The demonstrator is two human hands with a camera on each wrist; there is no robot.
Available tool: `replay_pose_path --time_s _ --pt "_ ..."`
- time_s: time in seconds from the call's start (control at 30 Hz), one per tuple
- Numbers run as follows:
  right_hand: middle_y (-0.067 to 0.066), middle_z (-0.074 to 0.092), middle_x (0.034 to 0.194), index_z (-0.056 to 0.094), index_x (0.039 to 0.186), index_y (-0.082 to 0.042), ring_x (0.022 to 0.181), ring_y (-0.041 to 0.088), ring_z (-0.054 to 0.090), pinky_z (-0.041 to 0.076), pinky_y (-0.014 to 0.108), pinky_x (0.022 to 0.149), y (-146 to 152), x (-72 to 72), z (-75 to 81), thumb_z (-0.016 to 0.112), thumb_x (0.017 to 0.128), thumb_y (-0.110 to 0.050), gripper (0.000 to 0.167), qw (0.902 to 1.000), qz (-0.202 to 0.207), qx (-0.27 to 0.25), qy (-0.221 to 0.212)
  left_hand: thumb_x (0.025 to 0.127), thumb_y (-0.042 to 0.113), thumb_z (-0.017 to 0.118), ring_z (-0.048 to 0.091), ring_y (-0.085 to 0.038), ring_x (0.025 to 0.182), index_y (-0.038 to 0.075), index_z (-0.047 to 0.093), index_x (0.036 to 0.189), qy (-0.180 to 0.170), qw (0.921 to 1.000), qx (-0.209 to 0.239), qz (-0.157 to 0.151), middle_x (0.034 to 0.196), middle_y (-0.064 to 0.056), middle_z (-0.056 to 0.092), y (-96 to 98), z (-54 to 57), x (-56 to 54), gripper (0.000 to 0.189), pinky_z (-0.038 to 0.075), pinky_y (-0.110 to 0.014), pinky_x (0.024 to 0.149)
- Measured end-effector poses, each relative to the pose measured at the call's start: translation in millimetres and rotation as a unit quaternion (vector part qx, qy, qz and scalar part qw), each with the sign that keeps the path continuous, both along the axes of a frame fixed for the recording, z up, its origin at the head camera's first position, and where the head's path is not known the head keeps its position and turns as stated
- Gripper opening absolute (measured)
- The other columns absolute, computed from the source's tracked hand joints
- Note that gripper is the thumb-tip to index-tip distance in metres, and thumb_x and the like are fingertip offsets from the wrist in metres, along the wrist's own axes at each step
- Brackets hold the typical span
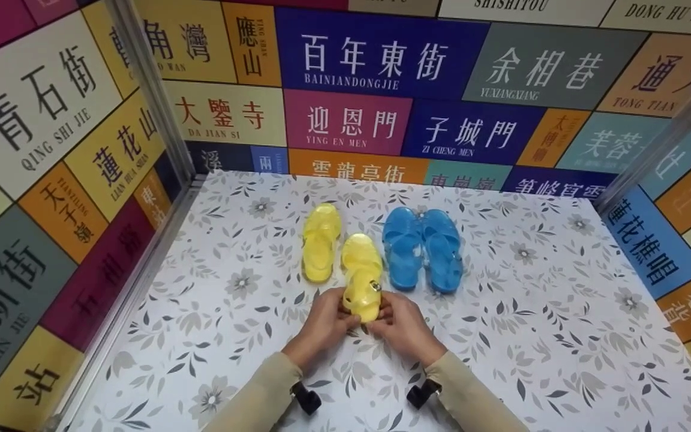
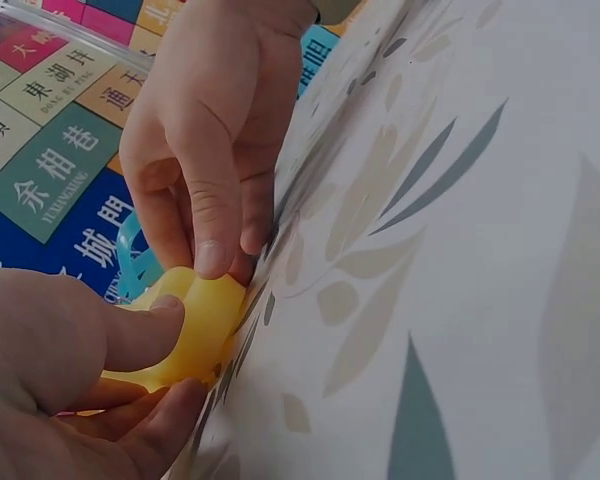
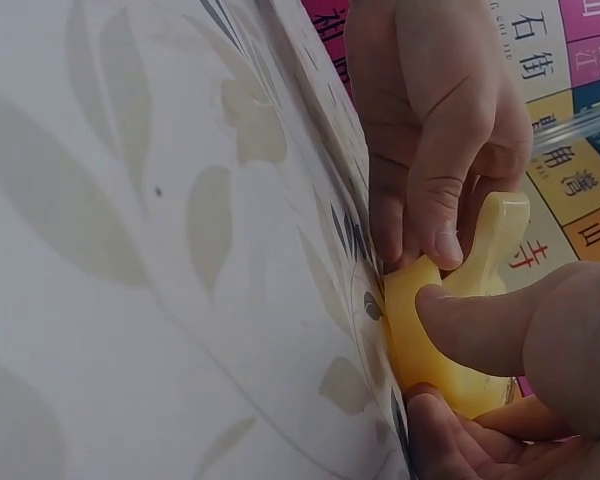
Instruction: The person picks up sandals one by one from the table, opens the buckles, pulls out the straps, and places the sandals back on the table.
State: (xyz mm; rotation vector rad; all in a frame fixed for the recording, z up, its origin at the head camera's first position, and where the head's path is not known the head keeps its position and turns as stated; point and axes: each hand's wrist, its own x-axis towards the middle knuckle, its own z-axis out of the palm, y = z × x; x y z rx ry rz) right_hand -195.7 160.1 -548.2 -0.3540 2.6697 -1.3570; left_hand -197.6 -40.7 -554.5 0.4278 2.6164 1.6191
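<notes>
Both hands hold a yellow sandal by its heel end, its toe pointing away from me. My left hand grips the heel's left side, and my right hand grips the right side. In the left wrist view, both thumbs lie on the yellow heel; the right wrist view shows the same heel between the fingers. A second yellow sandal lies just left and slightly farther away. A pair of blue sandals, the left one and the right one, lies side by side to the right.
The table has a white cover with grey leaves and flowers. Colourful panels with Chinese lettering stand at its back and sides. Metal corner posts rise at the back. Each wrist wears a black device.
</notes>
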Motion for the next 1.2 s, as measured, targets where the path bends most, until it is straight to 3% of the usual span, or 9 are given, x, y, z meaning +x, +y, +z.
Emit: replay_pose_path --time_s 0.17,0.27,0.6,0.73,0.93,1.2 --pt "0.008 0.068 0.106 0.064 0.132 -0.001 0.089 0.016 0.068 0.059 0.028 0.078 -3 -7.5 -1.0 0.084 0.088 -0.008 0.049 0.9999 -0.001 -0.006 0.012 0.086 -0.002 0.08 0.067 -0.025 0.1 -0.007 0.065 0.127 0.024 0.9994 -0.022 0.011 0.114 -0.014 0.071 2.3 0.7 -6.5 0.044 0.058 -0.037 0.087" --pt "0.01 0.067 0.107 0.064 0.132 0.0 0.088 0.016 0.068 0.058 0.026 0.076 -5 -10.7 -1.5 0.085 0.088 -0.008 0.049 0.9998 -0.008 -0.009 0.018 0.086 -0.002 0.08 0.068 -0.025 0.097 -0.006 0.067 0.124 0.033 0.9991 -0.02 0.017 0.108 -0.013 0.071 4.1 0.0 -10.5 0.041 0.059 -0.036 0.086" --pt "0.018 0.062 0.12 0.052 0.15 0.003 0.085 0.015 0.067 0.058 0.028 0.075 -15 -17.2 -0.8 0.079 0.091 -0.004 0.066 0.9983 -0.055 0.001 0.021 0.089 0.0 0.078 0.067 -0.023 0.091 0.001 0.071 0.115 0.042 0.9974 -0.033 0.049 0.097 -0.008 0.069 8.2 -0.4 -22.0 0.027 0.057 -0.036 0.082" --pt "0.014 0.063 0.114 0.056 0.146 0.002 0.086 0.016 0.066 0.057 0.029 0.076 -17 -19.0 -3.9 0.078 0.09 -0.002 0.061 0.9972 -0.065 0.004 0.036 0.088 -0.004 0.074 0.068 -0.022 0.087 0.0 0.07 0.112 0.048 0.9973 -0.016 0.053 0.094 -0.01 0.071 10.5 -3.4 -24.5 0.024 0.058 -0.034 0.077" --pt "0.011 0.067 0.103 0.065 0.131 0.0 0.083 0.017 0.068 0.058 0.031 0.073 -22 -25.2 -7.4 0.079 0.089 -0.003 0.043 0.9948 -0.067 0.009 0.076 0.087 -0.006 0.072 0.07 -0.024 0.091 -0.001 0.071 0.11 0.06 0.9952 -0.013 0.076 0.096 -0.011 0.073 14.4 -5.4 -29.2 0.024 0.059 -0.036 0.081" --pt "0.01 0.068 0.103 0.065 0.131 -0.003 0.089 0.021 0.066 0.057 0.037 0.077 -29 -34.5 -6.4 0.074 0.097 -0.008 0.036 0.9923 -0.091 0.017 0.083 0.093 -0.005 0.067 0.071 -0.027 0.106 -0.001 0.068 0.126 0.031 0.9955 0.004 0.089 0.114 -0.015 0.073 20.6 -2.3 -39.8 0.033 0.059 -0.041 0.093"
